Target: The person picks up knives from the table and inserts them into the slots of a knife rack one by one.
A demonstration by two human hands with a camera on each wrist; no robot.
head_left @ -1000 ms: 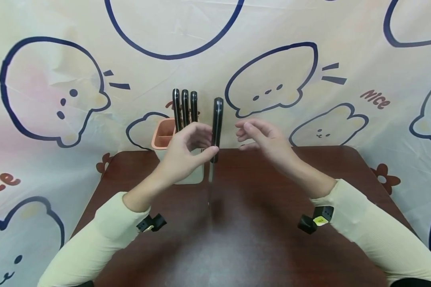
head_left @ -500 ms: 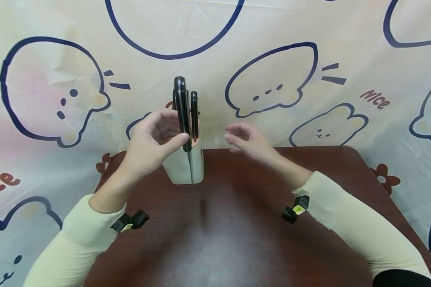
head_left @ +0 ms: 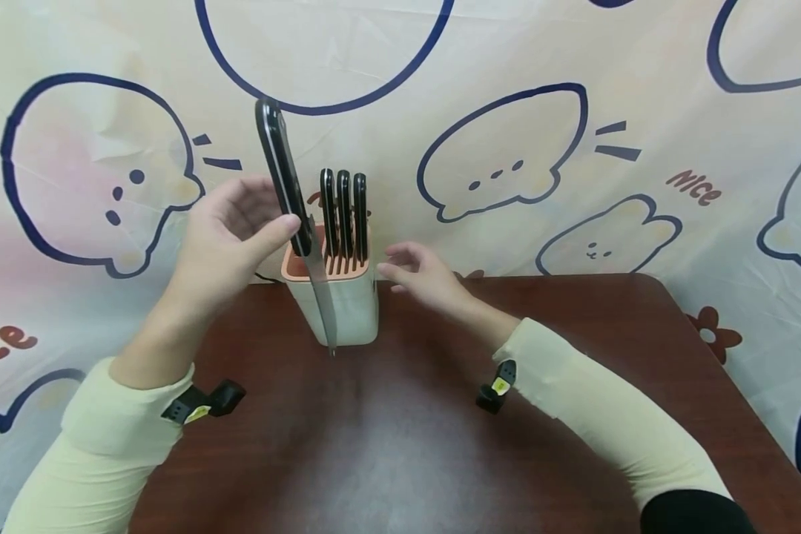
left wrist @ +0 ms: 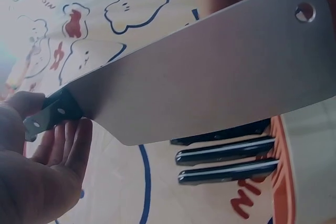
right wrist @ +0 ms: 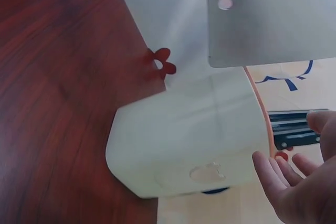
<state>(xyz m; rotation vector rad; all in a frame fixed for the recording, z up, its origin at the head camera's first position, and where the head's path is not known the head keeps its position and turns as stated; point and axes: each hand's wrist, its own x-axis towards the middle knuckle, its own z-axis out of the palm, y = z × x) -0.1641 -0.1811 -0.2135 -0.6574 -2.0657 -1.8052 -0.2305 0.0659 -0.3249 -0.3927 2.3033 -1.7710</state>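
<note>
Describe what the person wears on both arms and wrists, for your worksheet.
Both arms are covered by long, pale cream sleeves reaching the wrists. A small black device with a yellow label is strapped at the left wrist and another at the right wrist. A black cuff edge shows near the right elbow.

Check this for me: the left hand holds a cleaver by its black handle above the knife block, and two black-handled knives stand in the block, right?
Not quite: three black-handled knives stand in the knife block, as the head view shows. The rest holds: the left hand holds the cleaver by its black handle above the block.
</note>
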